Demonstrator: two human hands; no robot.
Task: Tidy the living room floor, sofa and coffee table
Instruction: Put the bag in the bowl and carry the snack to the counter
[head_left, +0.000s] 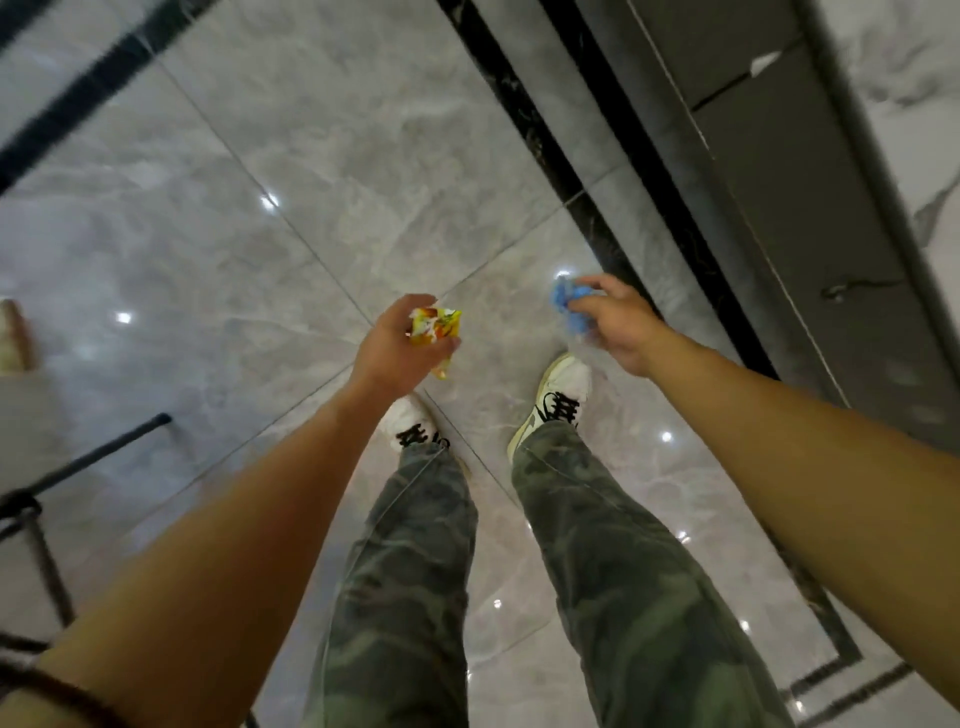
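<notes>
At the far left edge a blurred beige object (13, 338) sits on the glossy grey tiled floor (363, 156); what it is cannot be told. Near it, in the lower left corner, stands a black metal frame (104, 447) of thin rods. A dark cord (62, 691) circles the left arm close to the camera.

The left hand (389, 348) reaches out over the floor, back turned up, its fingers curled round a yellow and orange wrapper (435, 325). The wrapper is crumpled, its long axis running far to near. Its far end shows above the fingers and its near tip hangs out below the hand, pointing down toward the left shoe (410, 421).

Camouflage trousers (415, 571) and white sneakers with black laces fill the middle, the right shoe (561, 395) set a little farther forward than the left.

To the right, at about the same height and well apart from the first, a blue wrapper (566, 304) is pinched between the thumb and fingertips of the right hand (621, 327). It is balled into a wad, slightly longer far to near, and which way it points cannot be told. It sticks out on the left side of that hand, above the floor.

Farther right a black strip (545, 140) in the tiles runs diagonally from far to near. Beyond it is a dark grey cabinet base (779, 182), then a white marble surface (909, 78).
</notes>
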